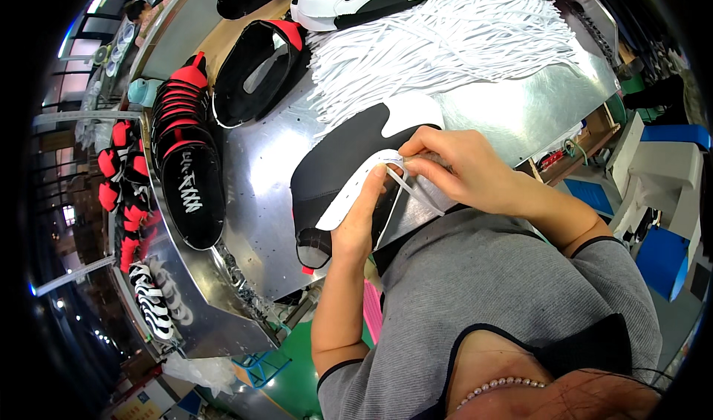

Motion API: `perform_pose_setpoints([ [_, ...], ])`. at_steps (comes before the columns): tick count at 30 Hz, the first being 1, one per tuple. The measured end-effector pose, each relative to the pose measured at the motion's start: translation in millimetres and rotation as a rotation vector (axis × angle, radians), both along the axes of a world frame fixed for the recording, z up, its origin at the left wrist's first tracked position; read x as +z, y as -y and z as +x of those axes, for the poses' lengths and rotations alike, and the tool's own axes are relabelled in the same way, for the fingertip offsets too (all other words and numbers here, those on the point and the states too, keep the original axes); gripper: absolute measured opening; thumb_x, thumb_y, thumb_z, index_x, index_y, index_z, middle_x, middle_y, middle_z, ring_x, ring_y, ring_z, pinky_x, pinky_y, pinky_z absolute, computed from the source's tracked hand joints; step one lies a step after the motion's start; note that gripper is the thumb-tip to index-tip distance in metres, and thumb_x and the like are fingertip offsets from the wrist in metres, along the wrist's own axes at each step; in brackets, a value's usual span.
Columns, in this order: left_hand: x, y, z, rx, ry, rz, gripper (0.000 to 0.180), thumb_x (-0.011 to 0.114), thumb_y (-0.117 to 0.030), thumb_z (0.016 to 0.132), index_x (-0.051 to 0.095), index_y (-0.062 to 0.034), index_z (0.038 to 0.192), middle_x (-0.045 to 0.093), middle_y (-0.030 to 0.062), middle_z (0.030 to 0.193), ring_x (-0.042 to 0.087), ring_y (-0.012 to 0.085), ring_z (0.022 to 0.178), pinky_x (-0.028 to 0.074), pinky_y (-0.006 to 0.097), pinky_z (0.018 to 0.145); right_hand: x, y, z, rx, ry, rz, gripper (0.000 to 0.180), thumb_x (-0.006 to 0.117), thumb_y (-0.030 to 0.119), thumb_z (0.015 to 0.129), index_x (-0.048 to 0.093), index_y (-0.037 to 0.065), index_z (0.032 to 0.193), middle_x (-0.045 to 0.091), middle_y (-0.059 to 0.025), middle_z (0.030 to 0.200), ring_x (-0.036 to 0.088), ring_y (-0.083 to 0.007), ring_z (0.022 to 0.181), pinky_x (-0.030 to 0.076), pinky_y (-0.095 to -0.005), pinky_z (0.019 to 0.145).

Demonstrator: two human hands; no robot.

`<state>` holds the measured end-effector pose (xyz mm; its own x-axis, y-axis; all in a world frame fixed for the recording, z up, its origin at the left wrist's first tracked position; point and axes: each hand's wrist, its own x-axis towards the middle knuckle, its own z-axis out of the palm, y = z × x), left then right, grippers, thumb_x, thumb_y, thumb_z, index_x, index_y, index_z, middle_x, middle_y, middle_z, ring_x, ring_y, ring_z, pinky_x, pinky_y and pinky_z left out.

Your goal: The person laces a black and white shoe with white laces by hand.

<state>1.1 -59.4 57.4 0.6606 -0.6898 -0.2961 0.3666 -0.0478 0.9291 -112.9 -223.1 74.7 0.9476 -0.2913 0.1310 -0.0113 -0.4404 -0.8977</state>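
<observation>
A black shoe upper point(330, 169) with white panels lies in front of me at the near edge of the metal table. My left hand point(358, 223) grips its white eyelet strip point(349, 196), thumb on top and fingers tucked underneath. At the strip's upper end, my right hand point(460, 169) pinches thumb and forefinger together on a white shoelace, mostly hidden by the fingertips. A loose length of white shoelace point(417, 196) hangs from the strip between both hands. Just beyond the upper, a broad pile of white shoelaces point(438, 41) is spread across the table.
Nested black-and-red shoe uppers point(182, 141) line the table's left side, beside a single black upper point(256, 71). A black-and-white upper point(364, 0) lies at the back. More uppers point(126, 190) sit on a lower metal surface at left. An open drawer point(575, 152) is at right.
</observation>
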Motion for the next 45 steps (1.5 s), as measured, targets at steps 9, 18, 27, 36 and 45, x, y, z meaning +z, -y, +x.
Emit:
perform_pose_setpoints([
  [9,8.3,6.8,3.3,0.013,0.158,0.092,0.017,0.062,-0.013,0.097,0.071,-0.0008,0.103,0.07,0.0029,0.099,0.063,0.0107,0.088,0.049,0.025,0.08,-4.8,10.4,12.1,0.007,0.021,-0.045,0.013,0.063,0.018,0.092,0.061,0.005,0.095,0.069,-0.0091,0.079,0.067,-0.026,0.069,0.049,-0.0338,0.06],
  [18,6.7,10.7,1.0,0.036,0.28,0.123,0.019,0.063,-0.016,0.096,0.071,-0.0003,0.104,0.072,0.0038,0.093,0.061,0.0096,0.08,0.049,0.025,0.071,-9.3,5.4,16.1,-0.02,0.008,-0.076,0.013,0.063,0.015,0.092,0.06,0.004,0.098,0.068,-0.0119,0.08,0.067,-0.03,0.071,0.051,-0.0366,0.062],
  [27,8.2,5.1,-21.6,-0.194,1.05,0.388,0.025,0.059,-0.016,0.097,0.068,0.0036,0.109,0.071,0.0107,0.099,0.067,0.019,0.092,0.051,0.028,0.077,-22.3,-11.5,36.1,0.103,-0.243,-0.264,0.044,0.059,0.013,0.085,0.038,-0.001,0.121,0.063,-0.0212,0.071,0.063,-0.0446,0.071,0.049,-0.0515,0.062],
  [36,-13.2,-29.0,9.8,0.113,0.049,0.022,0.03,0.06,-0.024,0.097,0.067,0.0043,0.107,0.071,0.0118,0.096,0.067,0.0184,0.09,0.05,0.03,0.08,6.3,25.9,-4.7,-0.111,-0.046,-0.357,0.038,0.064,0.02,0.089,0.054,0.004,0.122,0.068,-0.0149,0.105,0.067,-0.032,0.094,0.052,-0.0405,0.073],
  [45,-26.4,-35.7,36.5,-0.105,0.675,0.497,0.037,0.056,-0.033,0.1,0.071,0.0006,0.103,0.073,0.0101,0.084,0.068,0.0162,0.071,0.053,0.031,0.069,-51.2,16.3,32.3,-0.14,0.115,0.43,0.057,0.089,0.026,0.067,0.059,0.006,0.111,0.065,-0.0064,0.102,0.061,-0.0132,0.09,0.05,-0.0293,0.077],
])
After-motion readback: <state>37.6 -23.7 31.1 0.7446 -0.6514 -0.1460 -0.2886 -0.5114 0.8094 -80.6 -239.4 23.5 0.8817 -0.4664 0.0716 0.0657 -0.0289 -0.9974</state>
